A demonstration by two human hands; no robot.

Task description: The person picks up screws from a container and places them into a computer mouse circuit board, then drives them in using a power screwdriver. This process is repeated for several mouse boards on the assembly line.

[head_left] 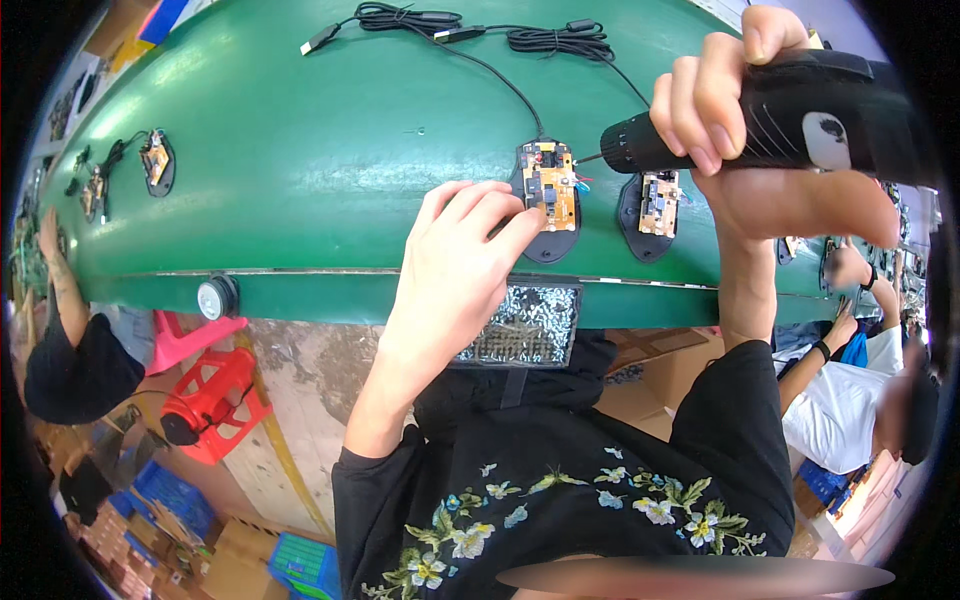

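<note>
An opened computer mouse (550, 190) lies on the green work surface, its orange circuit board facing up and its cable running away from me. My left hand (450, 250) is closed at its left side, thumb pressed near the board's lower part. In my right hand (775, 195) is a black electric screwdriver (782, 118), held nearly level. Its thin bit points left, and the tip is close to the upper right edge of the board; whether it touches cannot be told. A second opened mouse (657, 208) sits just to the right, beneath the screwdriver.
Coiled cables (560, 40) lie at the far side. More opened mice, including one (156, 163), rest to the left. A tray of small screws (577, 325) is at the table's near edge. Co-workers sit at both sides; a red stool (215, 400) stands at left.
</note>
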